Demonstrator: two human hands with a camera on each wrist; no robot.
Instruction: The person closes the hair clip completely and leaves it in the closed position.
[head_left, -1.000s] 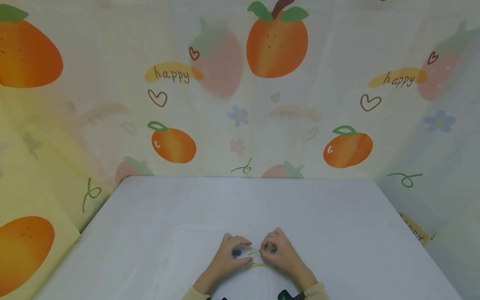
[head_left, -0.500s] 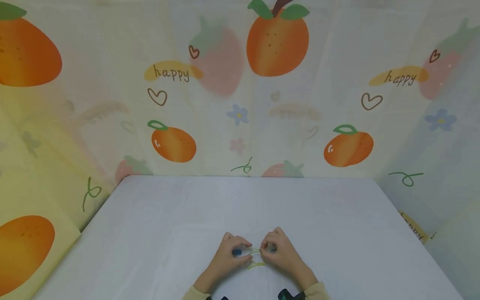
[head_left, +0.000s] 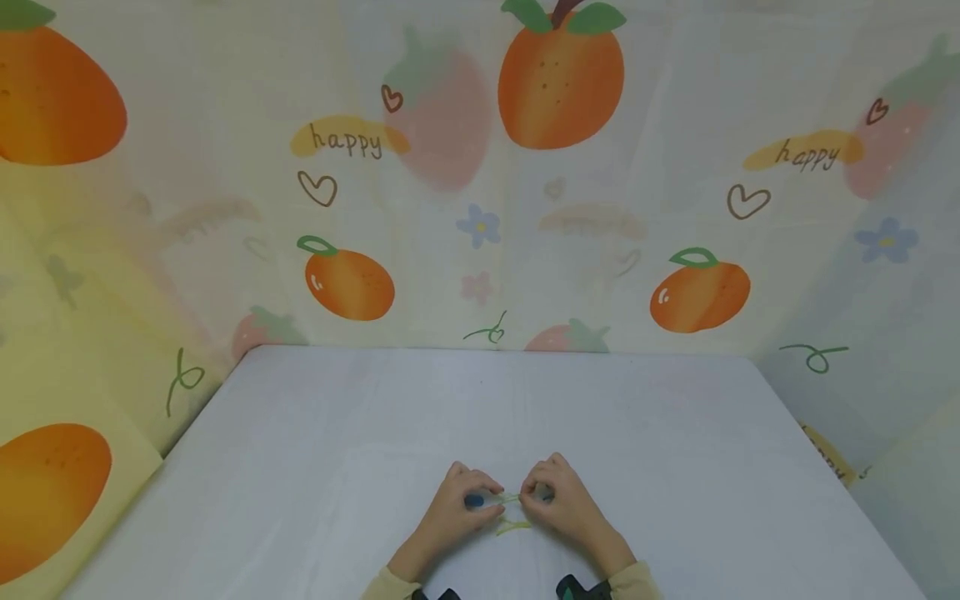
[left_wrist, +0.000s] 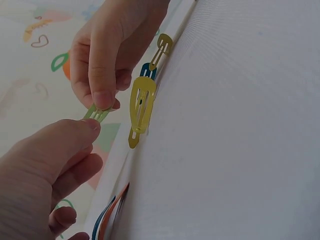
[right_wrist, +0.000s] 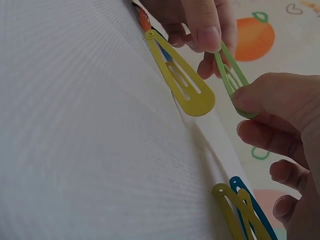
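A light green snap hair clip (right_wrist: 238,67) spans the gap between my two hands. My right hand (head_left: 562,504) pinches its wide end between thumb and forefinger. At its narrow end, my left hand (head_left: 453,508) pinches it with thumb and forefinger; the remaining fingers are loosely bent, as the left wrist view (left_wrist: 95,117) shows. Just below the hands, a yellow snap hair clip (right_wrist: 200,104) lies on the white table, its wide end toward the right.
By the left hand lie a blue clip (head_left: 474,501) and an orange clip (left_wrist: 111,212). Near the right hand are an olive-yellow clip (right_wrist: 227,205) and a blue clip (right_wrist: 260,215). The white table (head_left: 337,417) meets a fruit-print curtain (head_left: 480,250) at its far edge.
My left thumb has moved up toward the forefinger, closing onto the green clip's end. My right hand keeps its pinch, and the yellow clip lies where it was.
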